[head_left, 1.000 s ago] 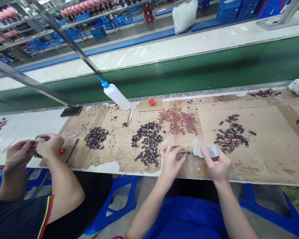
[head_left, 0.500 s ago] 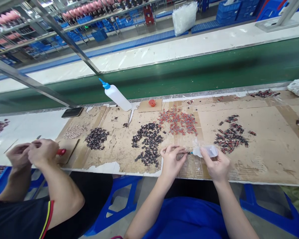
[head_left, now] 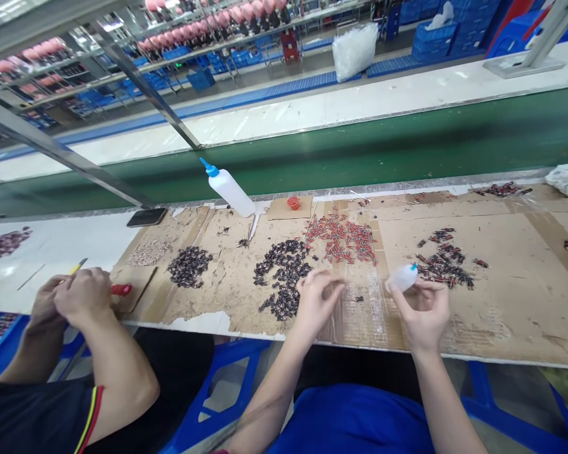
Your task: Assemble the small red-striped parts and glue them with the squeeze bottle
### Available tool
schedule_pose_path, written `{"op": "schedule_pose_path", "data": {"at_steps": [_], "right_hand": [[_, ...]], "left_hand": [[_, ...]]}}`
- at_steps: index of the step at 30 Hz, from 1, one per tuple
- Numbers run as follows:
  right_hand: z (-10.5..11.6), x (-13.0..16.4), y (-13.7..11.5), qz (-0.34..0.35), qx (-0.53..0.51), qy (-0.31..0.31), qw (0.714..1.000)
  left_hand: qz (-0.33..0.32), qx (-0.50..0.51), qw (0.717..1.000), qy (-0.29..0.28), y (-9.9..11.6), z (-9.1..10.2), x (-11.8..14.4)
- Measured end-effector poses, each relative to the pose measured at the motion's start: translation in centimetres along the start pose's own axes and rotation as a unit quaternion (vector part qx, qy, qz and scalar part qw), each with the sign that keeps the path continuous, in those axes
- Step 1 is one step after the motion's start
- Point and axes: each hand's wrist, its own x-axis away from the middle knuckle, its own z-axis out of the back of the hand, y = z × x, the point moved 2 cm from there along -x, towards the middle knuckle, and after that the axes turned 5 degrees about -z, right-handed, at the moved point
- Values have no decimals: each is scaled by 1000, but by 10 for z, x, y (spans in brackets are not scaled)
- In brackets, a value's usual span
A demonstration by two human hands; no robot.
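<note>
My right hand point(head_left: 423, 310) grips a small clear squeeze bottle point(head_left: 401, 278), its blue tip tilted up and to the right. My left hand point(head_left: 316, 299) is blurred, with curled fingers, just right of a pile of small dark parts point(head_left: 284, 277). Whether it holds a part is unclear. One or two small dark parts point(head_left: 358, 298) lie on the taped cardboard point(head_left: 502, 284) between my hands. A spread of red parts point(head_left: 343, 239) lies behind them. Another dark pile point(head_left: 445, 261) sits just beyond the bottle.
A large white squeeze bottle with a blue nozzle point(head_left: 230, 189) leans at the back, near a red cap point(head_left: 293, 202). A co-worker's hands point(head_left: 73, 296) work at the left beside a further dark pile point(head_left: 189, 265). A phone point(head_left: 146, 217) and the green conveyor belt point(head_left: 360, 148) lie behind.
My hands have drawn apart: the bottle's tip left my left fingers and swung upward, and my left hand shifted a little left toward the dark pile. The view tilted slightly.
</note>
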Motion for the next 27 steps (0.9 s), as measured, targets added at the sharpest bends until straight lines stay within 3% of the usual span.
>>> {"op": "schedule_pose_path", "data": {"at_steps": [4,10,18,22,24,27], "right_hand": [[-5,-1,8,-3,85,-11,996],[-12,-3,7,-1,142,-43,989],[-7,2,-8,142,181,11,973],[0,12,-18,183,171,41,967],[-2,19,-23,172,148,-8,974],[-13,30,-27,60,78,-140,985]], "left_hand": [[15,-81,995,60,-14,18,-22],[-13,-137,988,63,-20,9,-48],[-19,-172,984,34,-23,-1,-65],[-23,-173,984,42,-16,3,-60],[-36,-160,985,50,-6,6,-48],[-90,-140,984,70,15,6,-22]]}}
